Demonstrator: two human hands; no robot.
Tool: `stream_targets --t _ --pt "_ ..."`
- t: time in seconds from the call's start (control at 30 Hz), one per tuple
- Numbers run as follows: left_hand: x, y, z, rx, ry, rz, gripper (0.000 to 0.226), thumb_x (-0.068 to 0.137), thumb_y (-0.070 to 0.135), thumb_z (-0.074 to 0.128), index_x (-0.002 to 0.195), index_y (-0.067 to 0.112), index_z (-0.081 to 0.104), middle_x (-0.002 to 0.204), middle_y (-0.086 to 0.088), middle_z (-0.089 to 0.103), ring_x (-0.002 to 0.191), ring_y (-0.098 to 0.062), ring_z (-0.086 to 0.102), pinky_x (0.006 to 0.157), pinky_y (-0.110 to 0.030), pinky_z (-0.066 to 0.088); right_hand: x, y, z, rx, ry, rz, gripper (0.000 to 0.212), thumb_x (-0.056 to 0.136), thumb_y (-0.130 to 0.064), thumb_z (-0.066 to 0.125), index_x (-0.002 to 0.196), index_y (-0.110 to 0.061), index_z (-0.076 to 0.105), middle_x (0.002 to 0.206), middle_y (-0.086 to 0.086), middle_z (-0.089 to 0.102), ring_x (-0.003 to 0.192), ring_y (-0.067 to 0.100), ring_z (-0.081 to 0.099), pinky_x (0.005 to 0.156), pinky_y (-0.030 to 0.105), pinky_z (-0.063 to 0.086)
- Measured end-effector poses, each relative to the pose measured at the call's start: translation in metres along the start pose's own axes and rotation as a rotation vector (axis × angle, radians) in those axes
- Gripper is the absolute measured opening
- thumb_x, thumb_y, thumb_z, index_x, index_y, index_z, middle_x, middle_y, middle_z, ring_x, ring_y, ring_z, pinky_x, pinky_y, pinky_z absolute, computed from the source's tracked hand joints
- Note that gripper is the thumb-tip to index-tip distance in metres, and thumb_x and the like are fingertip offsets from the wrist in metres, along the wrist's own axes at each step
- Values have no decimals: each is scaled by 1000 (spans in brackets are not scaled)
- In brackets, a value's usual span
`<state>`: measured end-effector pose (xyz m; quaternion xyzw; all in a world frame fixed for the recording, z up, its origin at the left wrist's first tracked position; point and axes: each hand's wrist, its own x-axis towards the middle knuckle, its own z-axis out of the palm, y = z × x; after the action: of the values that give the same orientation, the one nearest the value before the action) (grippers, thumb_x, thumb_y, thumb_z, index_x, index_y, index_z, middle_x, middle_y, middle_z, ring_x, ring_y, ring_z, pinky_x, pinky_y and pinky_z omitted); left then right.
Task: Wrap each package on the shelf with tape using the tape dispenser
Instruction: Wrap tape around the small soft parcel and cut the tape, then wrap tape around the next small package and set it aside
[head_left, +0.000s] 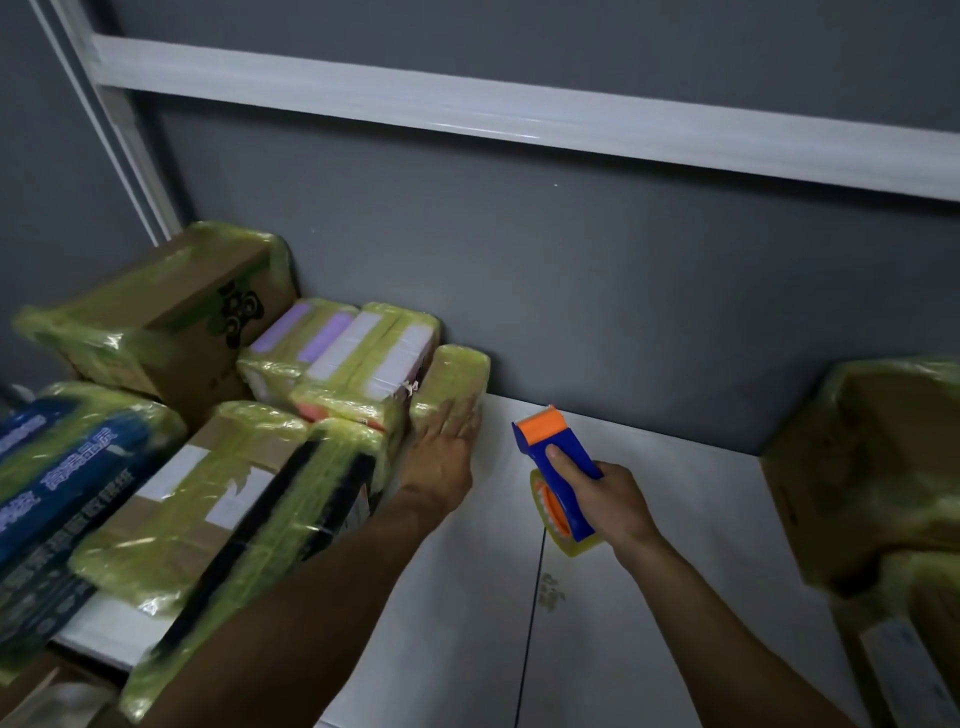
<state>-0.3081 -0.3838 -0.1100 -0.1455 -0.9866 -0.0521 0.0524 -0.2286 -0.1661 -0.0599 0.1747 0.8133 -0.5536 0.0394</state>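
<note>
My right hand (605, 496) grips a blue and orange tape dispenser (556, 457) with a roll of yellowish tape, held just above the white shelf (649, 571). Flat against the near side of a small package (457, 376) fully wrapped in yellowish tape lies my left hand (441, 441), fingers straight. That package stands against the grey back wall, at the right end of a heap of taped packages (218, 467) on the left.
A large taped cardboard box (883, 467) stands at the right edge, with another box below it. A white shelf rail (519, 119) runs across above. A dark seam divides the shelf surface near the middle.
</note>
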Motion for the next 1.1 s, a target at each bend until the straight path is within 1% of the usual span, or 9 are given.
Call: stream_targets --t 0.13,0.37,0.47,0.53,0.6,0.73,0.83,0.93,1.1 --pt "17 -9 9 28 -75 13 95 88 9 46 160 19 -16 168 -1 -23 154 -28 -20 125 -55 5 1 -6 0 -5 5 11 50 85 -64 71 93 -15 72 81 -2 77 78 17 74 70 31 58" --pt "33 -11 -17 -83 -70 -3 101 87 11 52 160 25 -16 169 0 -17 155 -28 -14 123 -60 -2 -12 -4 -22 24 80 20 52 86 -64 69 97 -14 71 85 -2 76 80 17 74 76 34 60" --pt "13 21 -22 -211 55 1 79 99 22 55 162 18 9 170 -5 3 157 -27 2 125 -48 10 -30 6 -41 24 113 39 51 86 -65 68 97 -15 70 87 -2 75 82 17 73 78 35 59" --pt "-8 43 -22 -343 163 81 60 100 27 60 155 17 39 163 -5 34 150 -25 31 118 -39 33 -44 9 -56 24 152 28 51 87 -63 67 97 -13 70 86 -1 75 82 18 72 77 34 58" --pt "-25 65 -23 -411 211 165 43 100 31 60 141 19 59 149 -1 54 135 -22 51 108 -34 45 -56 13 -73 29 204 2 59 85 -65 66 95 -8 70 82 2 75 79 21 73 72 32 56" --pt "-40 116 -31 -360 254 329 36 97 36 66 129 22 69 136 3 65 123 -19 61 98 -32 51 -79 12 -116 14 293 -42 66 82 -69 66 88 -4 69 75 6 73 68 22 70 64 30 50" --pt "-39 162 -38 -362 252 456 30 96 27 68 125 23 72 137 3 64 124 -19 60 99 -28 48 -99 3 -156 27 365 -74 58 86 -61 70 86 -3 71 77 13 73 63 21 67 62 29 47" --pt "-35 211 -46 -440 186 514 34 99 16 62 131 22 68 144 3 58 132 -19 53 103 -23 40 -122 -1 -203 0 430 -104 60 87 -62 70 74 -3 66 66 12 69 53 14 60 61 31 45" --pt "-37 298 -61 -468 36 659 44 105 33 52 149 31 49 157 11 38 144 -10 30 111 -18 29 -164 9 -283 -59 483 -121 71 84 -71 66 84 -1 72 72 10 75 64 29 72 64 41 56"
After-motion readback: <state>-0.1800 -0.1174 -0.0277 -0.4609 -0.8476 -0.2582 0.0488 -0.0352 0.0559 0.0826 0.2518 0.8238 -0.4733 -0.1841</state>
